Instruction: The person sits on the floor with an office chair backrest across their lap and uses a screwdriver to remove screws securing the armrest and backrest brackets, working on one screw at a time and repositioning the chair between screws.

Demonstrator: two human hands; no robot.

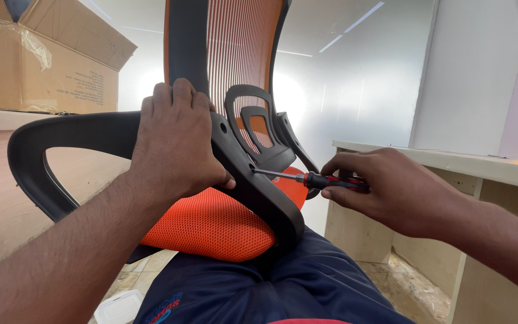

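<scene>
The left hand (178, 141) clamps the black armrest (91, 135) against the orange seat (211, 225) – right hand (391, 186) fingers pinch the screwdriver (307, 178), shaft lying level, tip leftward at the armrest bracket.

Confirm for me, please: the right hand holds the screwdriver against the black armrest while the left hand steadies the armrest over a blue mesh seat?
Not quite: the seat is orange, not blue, as the head view shows. The right hand does hold the screwdriver against the black armrest, which the left hand steadies.

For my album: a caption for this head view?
Left hand steadies black armrest; right hand drives screwdriver into it.
</scene>
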